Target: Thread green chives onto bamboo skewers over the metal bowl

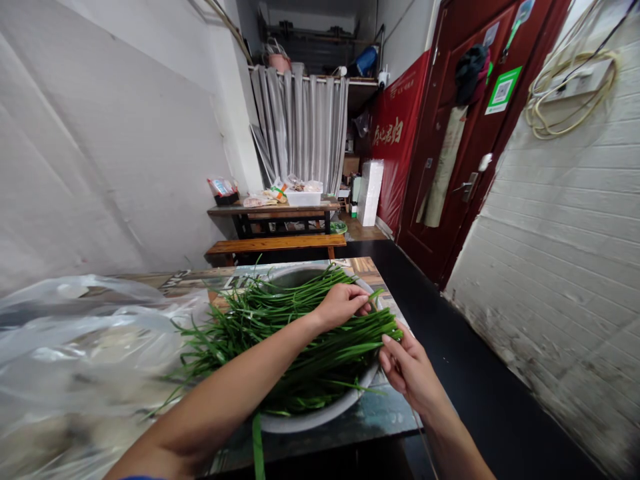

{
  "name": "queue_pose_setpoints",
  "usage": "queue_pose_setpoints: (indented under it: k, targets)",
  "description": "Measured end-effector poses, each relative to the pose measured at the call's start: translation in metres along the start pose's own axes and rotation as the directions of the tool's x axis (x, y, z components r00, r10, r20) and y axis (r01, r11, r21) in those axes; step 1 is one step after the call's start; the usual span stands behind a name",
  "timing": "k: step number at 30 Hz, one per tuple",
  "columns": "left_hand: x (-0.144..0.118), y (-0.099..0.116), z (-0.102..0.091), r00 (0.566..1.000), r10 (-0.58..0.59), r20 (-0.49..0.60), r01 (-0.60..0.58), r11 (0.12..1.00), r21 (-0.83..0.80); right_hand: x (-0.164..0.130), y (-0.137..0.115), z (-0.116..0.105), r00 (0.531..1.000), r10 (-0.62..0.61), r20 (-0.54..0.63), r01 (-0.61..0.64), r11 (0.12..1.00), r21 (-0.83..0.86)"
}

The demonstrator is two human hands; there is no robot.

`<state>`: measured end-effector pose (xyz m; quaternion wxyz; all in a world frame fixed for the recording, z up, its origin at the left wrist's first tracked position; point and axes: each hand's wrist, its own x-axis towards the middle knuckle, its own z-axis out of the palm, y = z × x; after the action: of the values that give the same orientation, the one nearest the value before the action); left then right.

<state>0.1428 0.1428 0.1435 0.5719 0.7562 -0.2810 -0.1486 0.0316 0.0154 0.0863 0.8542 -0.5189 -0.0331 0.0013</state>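
A large bunch of long green garlic chives (pixel 340 347) lies across a grey metal basin (pixel 320 419), with leaf tips spilling past its left side. My left hand (pixel 344 307) reaches over the chives and pinches a short piece of chive leaf near the basin's far right rim. At the right edge of the basin, my right hand (pixel 409 363) grips the gathered ends of the bunch between thumb and fingers. One loose leaf (pixel 258 447) hangs over the near rim.
Clear plastic bags (pixel 90 360) with pale contents sit left of the basin on the patterned table (pixel 395 407). Beyond stand a wooden bench (pixel 280 245) and another table with a white container (pixel 304 197). A red door (pixel 455 160) and white brick wall (pixel 555 267) flank the right.
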Motion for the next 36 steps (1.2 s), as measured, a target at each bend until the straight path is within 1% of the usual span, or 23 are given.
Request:
queue_pose_setpoints:
  k: [4, 9, 11, 15, 20, 25, 31, 36]
  targets:
    - [-0.0017, 0.0007, -0.0006, 1.000, 0.008, 0.010, -0.008, 1.000, 0.013, 0.0009, 0.0010, 0.0005, 1.000, -0.002, -0.002, 0.002, 1.000, 0.004]
    - [-0.0036, -0.0002, -0.0021, 0.997, 0.025, 0.066, -0.028, 0.999, 0.035, 0.0004, 0.0004, 0.0013, 1.000, 0.004, -0.008, -0.004, 1.000, 0.006]
    - [-0.0031, -0.0017, -0.0021, 0.998, 0.032, 0.053, -0.034, 0.999, 0.041, -0.0002, -0.0001, 0.0017, 1.000, 0.008, -0.008, -0.008, 1.000, 0.004]
    - [-0.0012, -0.0051, -0.0011, 1.000, 0.028, 0.009, -0.028, 1.000, 0.004, -0.0010, -0.0006, 0.0024, 1.000, 0.007, -0.005, -0.007, 1.000, -0.001]
    - [-0.0013, -0.0042, 0.0000, 0.999, 0.038, 0.006, -0.038, 0.999, 0.009, -0.0006, -0.0004, 0.0025, 1.000, 0.000, 0.009, 0.000, 1.000, 0.006]
    - [-0.0024, -0.0005, 0.0005, 0.999, -0.001, -0.033, -0.001, 0.999, -0.032, 0.0001, -0.0001, 0.0019, 1.000, -0.002, 0.009, 0.002, 1.000, 0.008]
    - [-0.0030, 0.0002, 0.0007, 0.999, -0.022, -0.043, 0.019, 0.998, -0.051, 0.0002, 0.0014, 0.0011, 1.000, 0.001, 0.011, -0.001, 1.000, 0.019]
    - [-0.0042, 0.0005, 0.0001, 0.999, 0.006, -0.044, -0.006, 1.000, -0.019, 0.0010, 0.0014, 0.0016, 1.000, 0.001, 0.017, -0.001, 1.000, 0.017]
